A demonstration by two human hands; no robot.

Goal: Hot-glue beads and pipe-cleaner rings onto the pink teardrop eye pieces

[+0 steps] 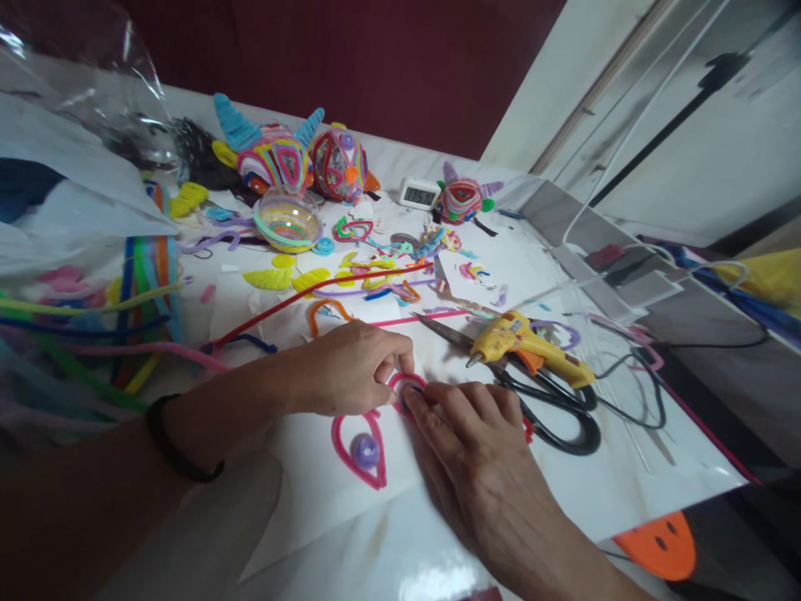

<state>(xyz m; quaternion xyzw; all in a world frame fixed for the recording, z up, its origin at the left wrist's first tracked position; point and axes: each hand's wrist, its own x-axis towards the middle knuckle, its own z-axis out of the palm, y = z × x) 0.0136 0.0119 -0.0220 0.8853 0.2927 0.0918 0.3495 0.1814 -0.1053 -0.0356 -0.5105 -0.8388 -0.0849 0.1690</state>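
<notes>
My left hand (354,367) bends its thumb and forefinger at the edge of a pink pipe-cleaner loop (400,381) on white paper. From the other side, my right hand (472,451) presses its fingertips onto the same loop, partly covering it. A dark strand shows inside the loop under the fingers. Just below lies a second pink teardrop-shaped pipe-cleaner outline (341,442), with a shiny purple bead (366,452) inside. Right of my hands, a yellow hot glue gun (531,346) rests across black-handled scissors (563,417).
Colourful pipe-cleaner heads (275,159) stand at the back beside a clear bowl (288,221) and a white digital clock (419,194). Pipe cleaners (150,292) pile at left. Yellow leaf shapes (269,278) and scraps litter the middle. A cable (657,401) trails at right.
</notes>
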